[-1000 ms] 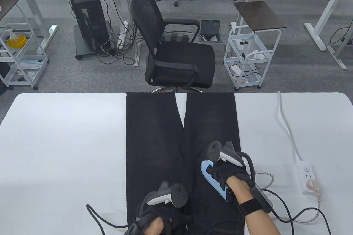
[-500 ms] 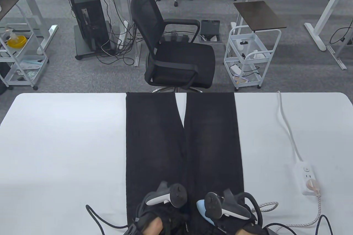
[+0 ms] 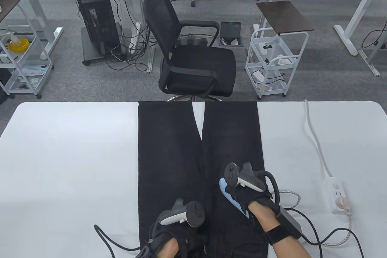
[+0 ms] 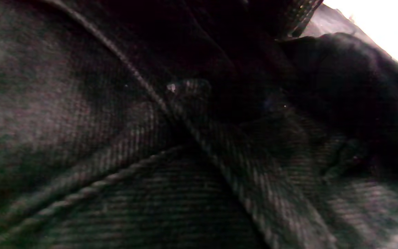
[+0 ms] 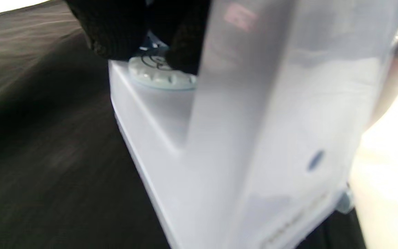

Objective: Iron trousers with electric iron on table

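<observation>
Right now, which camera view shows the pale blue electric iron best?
The right wrist view: the pale blue electric iron fills it, dial included. The table view shows only its nose beneath the right hand. The left wrist view shows none.

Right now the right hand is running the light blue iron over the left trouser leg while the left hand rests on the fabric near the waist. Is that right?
Not quite. The iron is on the right trouser leg, not the left; the table view shows it. The rest stands: the right hand grips it, and the left hand rests on the trousers near the waist.
</observation>
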